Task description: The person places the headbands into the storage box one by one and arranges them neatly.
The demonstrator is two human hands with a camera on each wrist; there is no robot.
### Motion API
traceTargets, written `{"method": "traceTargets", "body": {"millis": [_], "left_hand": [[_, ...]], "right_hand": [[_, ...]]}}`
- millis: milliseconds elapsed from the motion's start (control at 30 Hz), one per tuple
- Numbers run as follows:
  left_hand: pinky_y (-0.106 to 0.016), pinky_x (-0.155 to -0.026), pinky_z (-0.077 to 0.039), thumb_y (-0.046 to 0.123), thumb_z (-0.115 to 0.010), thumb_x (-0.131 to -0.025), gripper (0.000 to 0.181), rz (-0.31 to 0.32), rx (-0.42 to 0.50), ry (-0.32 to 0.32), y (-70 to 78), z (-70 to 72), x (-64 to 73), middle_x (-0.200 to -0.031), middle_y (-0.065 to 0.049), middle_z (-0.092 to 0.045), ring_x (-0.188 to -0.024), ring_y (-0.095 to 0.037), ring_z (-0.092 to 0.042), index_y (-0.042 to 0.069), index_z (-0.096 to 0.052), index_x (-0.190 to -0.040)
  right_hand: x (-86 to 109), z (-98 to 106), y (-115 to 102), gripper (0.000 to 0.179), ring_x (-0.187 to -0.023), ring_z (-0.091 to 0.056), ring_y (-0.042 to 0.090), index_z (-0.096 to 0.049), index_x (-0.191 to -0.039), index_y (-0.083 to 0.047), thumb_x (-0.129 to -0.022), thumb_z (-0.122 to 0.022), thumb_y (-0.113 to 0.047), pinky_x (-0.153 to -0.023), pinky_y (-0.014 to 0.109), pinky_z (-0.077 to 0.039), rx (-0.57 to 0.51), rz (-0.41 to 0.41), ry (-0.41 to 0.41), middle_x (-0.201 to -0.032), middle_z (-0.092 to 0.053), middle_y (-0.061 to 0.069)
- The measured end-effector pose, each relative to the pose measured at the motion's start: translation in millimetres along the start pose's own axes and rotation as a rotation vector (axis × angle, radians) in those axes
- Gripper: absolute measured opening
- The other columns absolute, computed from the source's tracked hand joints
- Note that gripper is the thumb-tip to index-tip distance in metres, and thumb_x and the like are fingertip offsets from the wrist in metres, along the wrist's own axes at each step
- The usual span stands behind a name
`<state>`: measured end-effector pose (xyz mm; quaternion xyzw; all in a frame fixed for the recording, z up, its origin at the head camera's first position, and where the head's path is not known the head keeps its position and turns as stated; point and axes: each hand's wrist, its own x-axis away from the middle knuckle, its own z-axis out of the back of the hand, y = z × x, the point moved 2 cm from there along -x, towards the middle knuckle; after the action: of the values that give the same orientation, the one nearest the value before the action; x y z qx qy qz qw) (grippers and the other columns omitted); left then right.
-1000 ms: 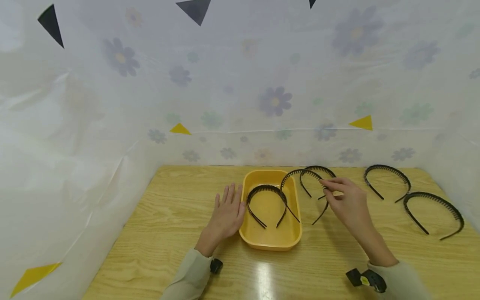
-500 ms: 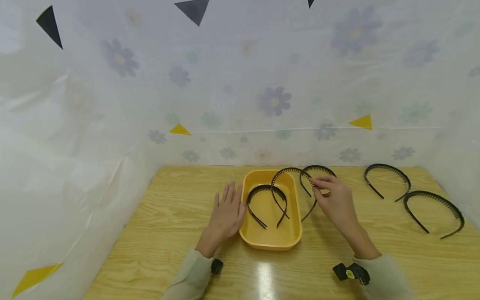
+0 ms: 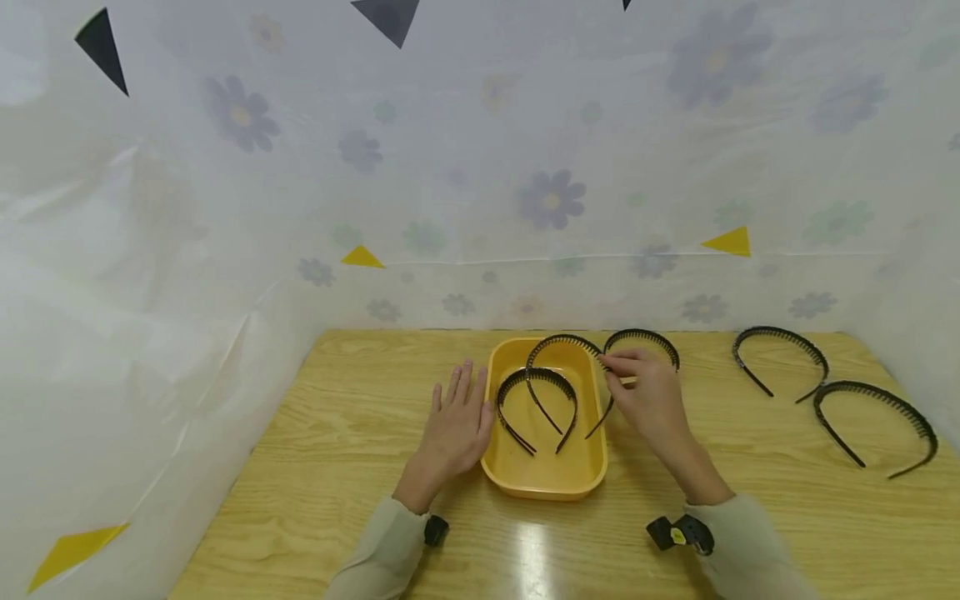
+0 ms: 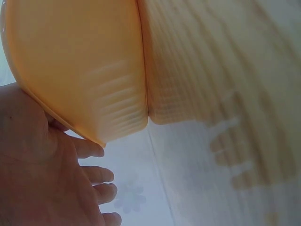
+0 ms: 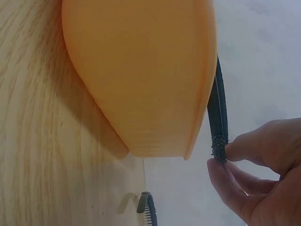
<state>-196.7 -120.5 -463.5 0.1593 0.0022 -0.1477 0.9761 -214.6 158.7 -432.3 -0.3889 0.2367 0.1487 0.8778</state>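
Observation:
My right hand [image 3: 648,404] pinches a black toothed headband [image 3: 566,338] at one side of its arch between thumb and fingertips. That headband is over the right part of a yellow plastic bin [image 3: 543,490], its legs pointing down toward me. In the right wrist view the pinched headband [image 5: 217,110] shows beside the bin's rim. Inside the bin lie black headbands [image 3: 536,375], closely overlapped, with a doubled leg at the left. My left hand [image 3: 453,425] lies with straight fingers along the bin's left side; the left wrist view has its fingers [image 4: 96,174] at the rim.
Just behind my right hand lies another black headband [image 3: 641,334]. Two more, a far headband [image 3: 780,332] and a nearer headband [image 3: 877,389], lie at the right of the wooden table [image 3: 337,417]. A flowered white sheet [image 3: 465,208] hangs behind.
My right hand has carried the pinched headband leftward, from the bin's right edge to over its inside. The left hand and the bin have stayed in place.

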Motion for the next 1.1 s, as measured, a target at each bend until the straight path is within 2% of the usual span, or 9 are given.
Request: {"method": "traceTargets", "body": {"millis": [267, 500, 767, 1100], "left_hand": [[-0.060, -0.123, -0.007, 0.033, -0.023, -0.113, 0.058, 0.005, 0.001, -0.008, 1.4, 1.1, 0.6, -0.170, -0.015, -0.003, -0.157, -0.035, -0.006, 0.009, -0.013, -0.165], [-0.060, -0.123, -0.007, 0.033, -0.022, -0.113, 0.059, 0.012, 0.007, -0.010, 0.9, 1.1, 0.7, -0.170, -0.015, -0.003, -0.157, -0.033, -0.004, 0.009, -0.013, -0.165], [-0.059, -0.123, -0.006, 0.033, -0.023, -0.113, 0.059, 0.016, 0.013, -0.011, 1.3, 2.0, 0.7, -0.170, -0.015, -0.004, -0.157, -0.032, -0.003, 0.009, -0.014, -0.165], [-0.060, -0.123, -0.008, 0.032, -0.024, -0.113, 0.058, 0.008, 0.016, -0.010, 0.9, 2.3, 0.2, -0.170, -0.016, -0.005, -0.157, -0.032, -0.003, 0.009, -0.014, -0.165]], "right_hand": [[-2.4, -12, -1, 0.022, -0.076, -0.072, 0.033, -0.078, -0.107, 0.006, -0.087, -0.071, 0.010, -0.062, 0.041, -0.061, 0.035, 0.010, -0.030, -0.102, -0.070, 0.022], [-5.1, -22, -4, 0.022, -0.084, -0.071, 0.035, -0.079, -0.108, 0.004, -0.088, -0.072, 0.007, -0.065, 0.044, -0.058, 0.090, 0.010, -0.071, -0.105, -0.071, 0.020], [-8.6, -33, -9, 0.024, -0.076, -0.066, 0.028, -0.078, -0.110, 0.004, -0.089, -0.070, 0.007, -0.055, 0.032, -0.047, 0.116, 0.012, -0.131, -0.106, -0.070, 0.021], [-11.5, -46, -11, 0.025, -0.085, -0.066, 0.032, -0.078, -0.110, 0.005, -0.086, -0.071, 0.009, -0.064, 0.040, -0.054, 0.176, 0.034, -0.174, -0.103, -0.069, 0.021]]}}
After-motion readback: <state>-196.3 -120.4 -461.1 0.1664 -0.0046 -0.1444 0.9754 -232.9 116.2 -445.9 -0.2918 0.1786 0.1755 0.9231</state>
